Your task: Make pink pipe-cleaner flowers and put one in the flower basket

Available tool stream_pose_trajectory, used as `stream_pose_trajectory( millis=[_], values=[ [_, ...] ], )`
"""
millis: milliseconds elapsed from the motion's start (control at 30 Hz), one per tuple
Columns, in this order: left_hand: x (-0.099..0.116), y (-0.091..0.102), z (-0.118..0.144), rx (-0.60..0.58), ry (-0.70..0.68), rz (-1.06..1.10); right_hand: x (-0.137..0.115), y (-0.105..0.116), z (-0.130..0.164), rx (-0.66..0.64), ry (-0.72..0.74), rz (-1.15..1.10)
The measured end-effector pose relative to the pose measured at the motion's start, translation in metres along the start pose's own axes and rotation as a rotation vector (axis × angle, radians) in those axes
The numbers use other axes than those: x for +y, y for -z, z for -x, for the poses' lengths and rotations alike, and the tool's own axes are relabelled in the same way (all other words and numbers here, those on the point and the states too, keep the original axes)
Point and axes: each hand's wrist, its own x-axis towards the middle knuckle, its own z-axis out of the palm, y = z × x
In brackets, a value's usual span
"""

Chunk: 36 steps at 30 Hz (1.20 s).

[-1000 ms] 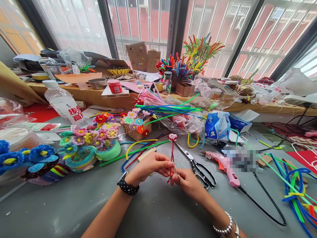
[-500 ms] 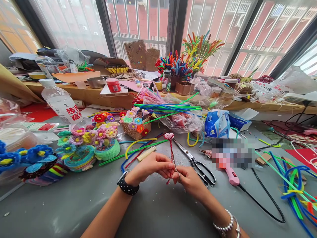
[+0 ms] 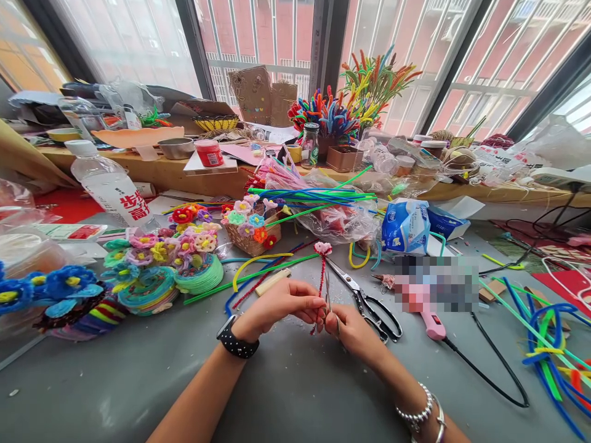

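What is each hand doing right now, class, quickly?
Left hand: closed, pinching the red pipe-cleaner stem of the small pink flower.
Right hand: closed, pinching the same stem lower down.

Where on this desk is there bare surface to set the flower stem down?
Bare grey table lies near the left forearm, below the woven coasters, and between the right forearm and the black cord. Around the scissors and basket it is crowded.

Bright daylight floods through the windows behind the grey table, overexposing the glass, with soft shadows, sharp focus and wide-angle edge bending.
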Motion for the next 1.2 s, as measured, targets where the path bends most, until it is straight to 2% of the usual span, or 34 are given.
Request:
stream_pose_trajectory(
  millis=[200, 467, 667, 1000, 1200],
  values=[
    [-0.0001, -0.0018, -0.0004, -0.023, 0.009, -0.023, -0.0045, 0.0006, 0.0011, -0.029, 0.030, -0.005],
    [-0.0043, -0.0002, -0.0018, -0.052, -0.019, -0.027, -0.0009, 0.0006, 0.0011, 0.049, -0.002, -0.051],
    [-0.0014, -0.0012, -0.0006, -0.036, -0.023, -0.054, -0.0021, 0.0009, 0.0013, 0.013, -0.012, 0.020],
    [-0.0040, -0.0017, -0.0026, -0.021, 0.000, -0.046, 0.0003, 0.0012, 0.0001, 0.149, -0.072, 0.006],
    [-0.0039, -0.0016, -0.0031, 0.008, 0.003, -0.044, 0.0007, 0.0002, -0.0003, 0.160, -0.089, -0.022]
  ],
)
